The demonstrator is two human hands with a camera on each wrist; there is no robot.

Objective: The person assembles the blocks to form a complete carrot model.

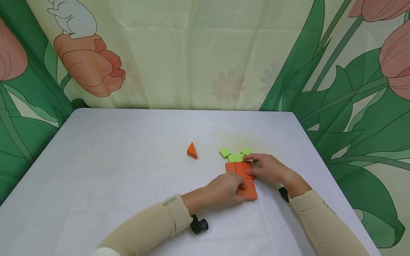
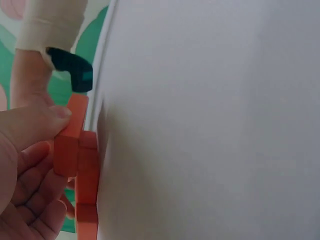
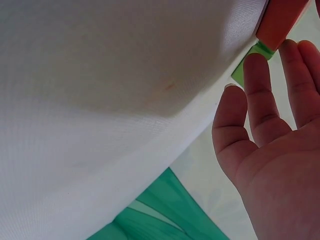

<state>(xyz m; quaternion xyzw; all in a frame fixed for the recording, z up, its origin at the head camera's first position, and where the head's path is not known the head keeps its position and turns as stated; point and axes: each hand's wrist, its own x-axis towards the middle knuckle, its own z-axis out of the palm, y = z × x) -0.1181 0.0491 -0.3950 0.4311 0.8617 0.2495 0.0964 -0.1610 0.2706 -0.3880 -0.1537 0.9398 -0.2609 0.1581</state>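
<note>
Several orange blocks [image 1: 241,170] lie in a close group, with a green block [image 1: 235,158] across their far end. My left hand [image 1: 224,190] is at the near end and pinches an orange block [image 2: 70,150] between thumb and fingers. That block stands out from the other orange blocks in the left wrist view. My right hand [image 1: 267,167] is along the group's right side, its fingers loosely extended. One fingertip is right at the green block, and the thumb is beside the orange ones. The left hand covers part of the group in the head view.
Two small green blocks, a left one [image 1: 225,153] and a right one [image 1: 246,151], sit past the green piece. Left of them is an orange triangular block [image 1: 192,151]. A white cloth covers the table [image 1: 128,160], whose far edge meets a printed curtain [image 1: 192,53].
</note>
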